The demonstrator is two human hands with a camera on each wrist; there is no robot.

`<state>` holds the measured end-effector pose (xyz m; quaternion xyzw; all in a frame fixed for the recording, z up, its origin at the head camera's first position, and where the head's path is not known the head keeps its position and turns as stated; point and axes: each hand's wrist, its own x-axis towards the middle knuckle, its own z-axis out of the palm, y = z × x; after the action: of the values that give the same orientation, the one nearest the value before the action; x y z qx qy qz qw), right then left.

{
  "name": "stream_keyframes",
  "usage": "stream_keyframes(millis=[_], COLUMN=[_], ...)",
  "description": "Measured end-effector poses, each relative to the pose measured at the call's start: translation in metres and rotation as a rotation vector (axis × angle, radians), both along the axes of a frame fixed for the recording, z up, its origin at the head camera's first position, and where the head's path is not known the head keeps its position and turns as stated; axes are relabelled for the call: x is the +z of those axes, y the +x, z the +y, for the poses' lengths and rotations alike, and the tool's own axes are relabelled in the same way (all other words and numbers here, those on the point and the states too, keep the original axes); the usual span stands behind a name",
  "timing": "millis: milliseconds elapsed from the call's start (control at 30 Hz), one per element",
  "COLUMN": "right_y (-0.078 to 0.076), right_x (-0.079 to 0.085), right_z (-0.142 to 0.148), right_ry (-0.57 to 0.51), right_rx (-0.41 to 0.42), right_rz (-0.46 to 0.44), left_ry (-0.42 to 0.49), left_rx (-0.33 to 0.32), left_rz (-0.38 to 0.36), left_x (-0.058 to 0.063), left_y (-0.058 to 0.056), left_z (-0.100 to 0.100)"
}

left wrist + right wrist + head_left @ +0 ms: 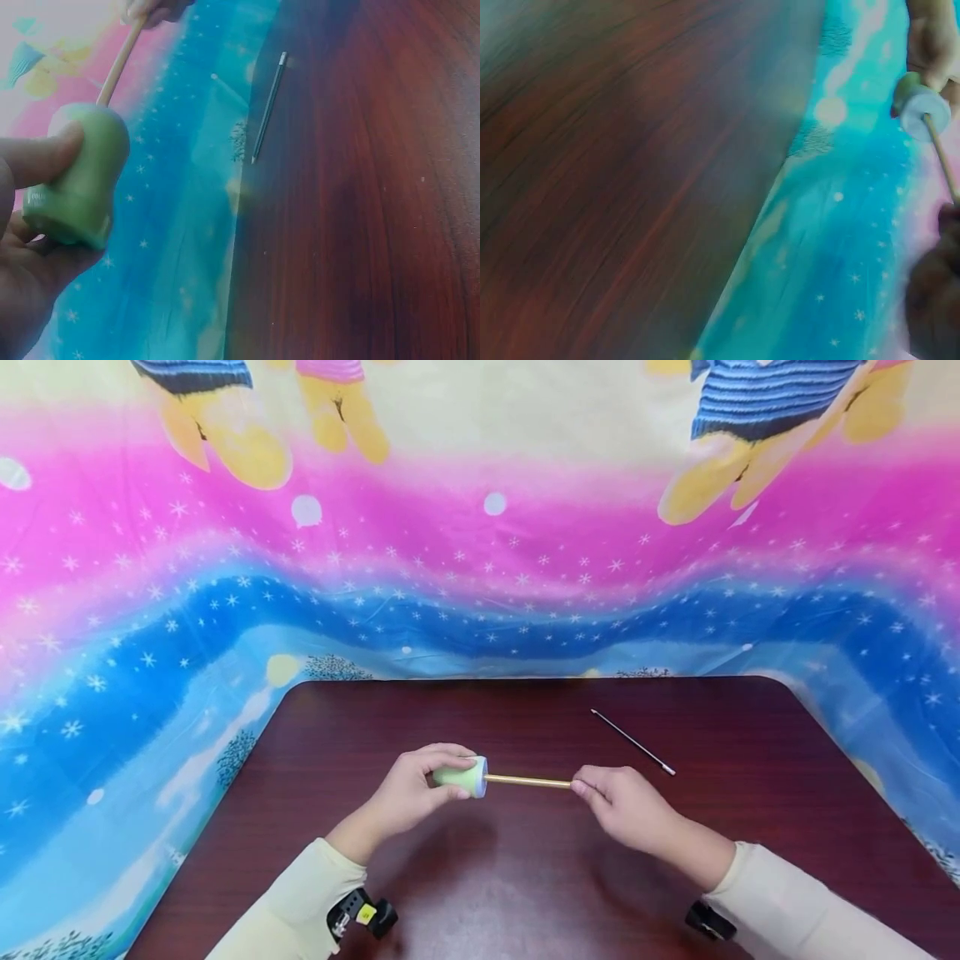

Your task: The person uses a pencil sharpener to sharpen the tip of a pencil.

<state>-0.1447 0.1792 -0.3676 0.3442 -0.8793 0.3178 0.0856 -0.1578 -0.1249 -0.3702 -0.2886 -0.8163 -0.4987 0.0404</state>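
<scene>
My left hand (408, 789) grips a light green pencil sharpener (94, 161) with a waisted body, thumb on one side and fingers on the other. The sharpener lies sideways in the air above the table, its pale end turned right in the head view. A yellow pencil (528, 782) runs into the hole in that pale end. My right hand (633, 806) pinches the pencil's other end between thumb and fingers. Whatever part of the pencil is inside the sharpener is hidden.
A dark pencil (633, 742) with a pale end lies on the reddish-brown wooden table (525, 885), beyond my right hand. Behind the table hangs a printed cloth (480, 543) in pink and blue. Each sleeve carries a black wrist mount.
</scene>
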Motion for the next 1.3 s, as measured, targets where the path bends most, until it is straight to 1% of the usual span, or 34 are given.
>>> stream_keyframes(millis=[33, 67, 100, 133, 167, 200, 233, 267, 300, 367, 433, 467, 500, 533, 567, 600, 633, 667, 733, 767, 900, 1000, 1100, 1167, 1200, 1300], right_y=[0.0, -0.001, -0.002, -0.004, -0.006, -0.006, -0.007, -0.007, -0.007, -0.009, -0.011, -0.013, -0.015, -0.016, -0.017, -0.018, -0.017, -0.016, -0.013, -0.011, -0.003, 0.001, 0.004, 0.003, 0.003, -0.002], right_x=[0.004, 0.007, 0.009, 0.011, 0.011, 0.012, 0.012, 0.011, 0.009, 0.005, 0.0, -0.003, -0.005, -0.007, -0.009, -0.01, -0.011, -0.012, -0.012, -0.012, -0.009, -0.005, 0.0, 0.003, 0.004, 0.008], right_z=[0.001, 0.002, 0.003, 0.004, 0.004, 0.004, 0.005, 0.005, 0.005, 0.006, 0.007, 0.008, 0.008, 0.008, 0.008, 0.007, 0.007, 0.006, 0.004, 0.003, 0.001, -0.001, -0.002, -0.001, -0.001, 0.002], right_ry=[-0.064, -0.131, -0.172, -0.185, -0.194, -0.189, -0.148, -0.098, -0.039, 0.077, 0.179, 0.21, 0.231, 0.239, 0.233, 0.222, 0.211, 0.195, 0.16, 0.145, 0.083, 0.017, -0.049, -0.078, -0.106, -0.235], right_rx=[0.008, 0.002, -0.02, -0.032, -0.042, -0.043, -0.044, -0.05, -0.048, -0.028, -0.011, -0.002, 0.01, 0.026, 0.042, 0.056, 0.062, 0.063, 0.06, 0.059, 0.035, 0.026, 0.008, -0.007, -0.006, 0.039], right_rz=[-0.234, -0.441, -0.598, -0.683, -0.731, -0.736, -0.655, -0.532, -0.369, -0.009, 0.385, 0.573, 0.73, 0.847, 0.925, 0.968, 0.981, 0.965, 0.871, 0.801, 0.495, 0.275, 0.034, -0.14, -0.254, -0.669], left_ry=[-0.014, -0.024, -0.03, -0.032, -0.031, -0.023, -0.012, 0.002, 0.016, 0.046, 0.056, 0.059, 0.065, 0.068, 0.064, 0.062, 0.063, 0.06, 0.051, 0.044, 0.031, 0.027, 0.018, 0.006, -0.001, -0.026], left_rx=[0.002, 0.003, 0.004, 0.007, 0.013, 0.017, 0.023, 0.032, 0.039, 0.049, 0.049, 0.043, 0.031, 0.023, 0.012, -0.002, -0.013, -0.022, -0.024, -0.022, -0.002, 0.007, 0.015, 0.02, 0.021, 0.012], left_rz=[0.037, 0.065, 0.084, 0.086, 0.074, 0.051, 0.024, -0.007, -0.036, -0.09, -0.128, -0.144, -0.159, -0.173, -0.179, -0.183, -0.188, -0.185, -0.174, -0.162, -0.125, -0.089, -0.036, 0.008, 0.034, 0.117], left_x=[0.0, 0.0, 0.0, -0.001, -0.001, -0.001, -0.002, -0.002, -0.002, -0.002, -0.001, -0.001, 0.0, 0.0, 0.001, 0.0, 0.0, 0.0, 0.0, 0.0, 0.001, 0.002, 0.004, 0.005, 0.004, 0.003], left_y=[0.0, 0.001, 0.001, 0.001, 0.001, 0.0, -0.001, -0.001, -0.002, -0.004, -0.006, -0.007, -0.008, -0.008, -0.008, -0.009, -0.009, -0.009, -0.008, -0.007, -0.003, 0.0, 0.001, 0.002, 0.002, 0.001], left_z=[0.001, 0.002, 0.003, 0.003, 0.003, 0.002, 0.001, 0.0, -0.002, -0.005, -0.007, -0.008, -0.008, -0.008, -0.009, -0.009, -0.009, -0.009, -0.008, -0.008, -0.007, -0.006, -0.005, -0.004, -0.004, -0.003])
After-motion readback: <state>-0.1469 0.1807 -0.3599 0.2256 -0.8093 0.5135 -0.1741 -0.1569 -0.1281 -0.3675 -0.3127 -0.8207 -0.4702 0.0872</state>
